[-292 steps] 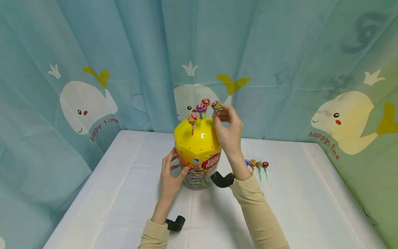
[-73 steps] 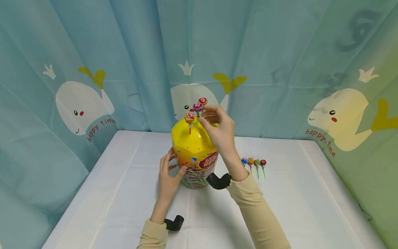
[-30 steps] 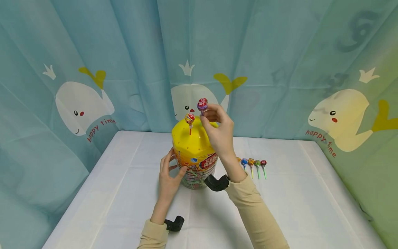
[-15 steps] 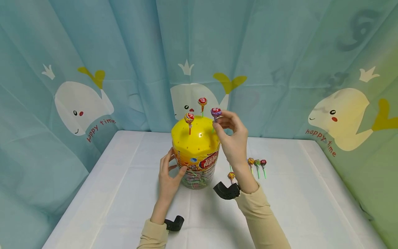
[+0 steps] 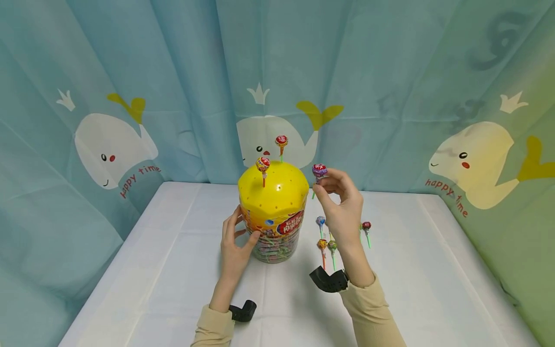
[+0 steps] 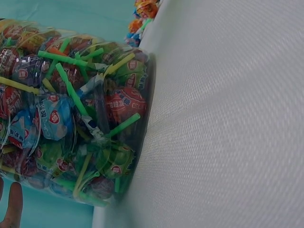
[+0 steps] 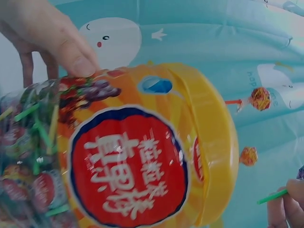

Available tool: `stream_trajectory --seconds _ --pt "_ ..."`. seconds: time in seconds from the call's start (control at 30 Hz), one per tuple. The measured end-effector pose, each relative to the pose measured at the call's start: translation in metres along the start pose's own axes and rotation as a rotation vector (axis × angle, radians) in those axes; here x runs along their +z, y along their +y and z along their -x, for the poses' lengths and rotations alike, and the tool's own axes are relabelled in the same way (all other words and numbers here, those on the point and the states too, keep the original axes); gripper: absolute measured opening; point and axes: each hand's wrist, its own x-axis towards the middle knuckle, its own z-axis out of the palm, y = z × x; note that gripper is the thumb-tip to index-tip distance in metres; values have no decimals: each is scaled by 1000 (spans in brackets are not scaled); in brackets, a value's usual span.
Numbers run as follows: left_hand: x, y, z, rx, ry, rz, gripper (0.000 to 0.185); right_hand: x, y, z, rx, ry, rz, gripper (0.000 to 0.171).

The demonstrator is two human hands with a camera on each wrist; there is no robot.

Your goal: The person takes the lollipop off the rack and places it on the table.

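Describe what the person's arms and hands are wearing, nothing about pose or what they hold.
Both arms are covered by long beige sleeves that end at the wrists. The left hand and the right hand are bare: no gloves, and no rings can be made out. Strapped at each wrist sits a small black L-shaped camera mount, one at the left cuff and one at the right cuff.

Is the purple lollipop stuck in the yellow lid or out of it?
Out. The right hand pinches the purple lollipop in the air beside the yellow lid, its green stick free.

Beige long sleeves (image 5: 373, 308), with a black wrist camera (image 5: 328, 281) strapped on each.
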Motion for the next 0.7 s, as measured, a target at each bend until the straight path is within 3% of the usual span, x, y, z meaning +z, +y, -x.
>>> stream_trajectory --seconds 0.43,0.7 --pt "1 -2 0 5 -8 5 71 -24 25 22 74 49 28 26" --pt "6 -37 3 -1 9 -5 76 -41 36 34 112 84 67 26"
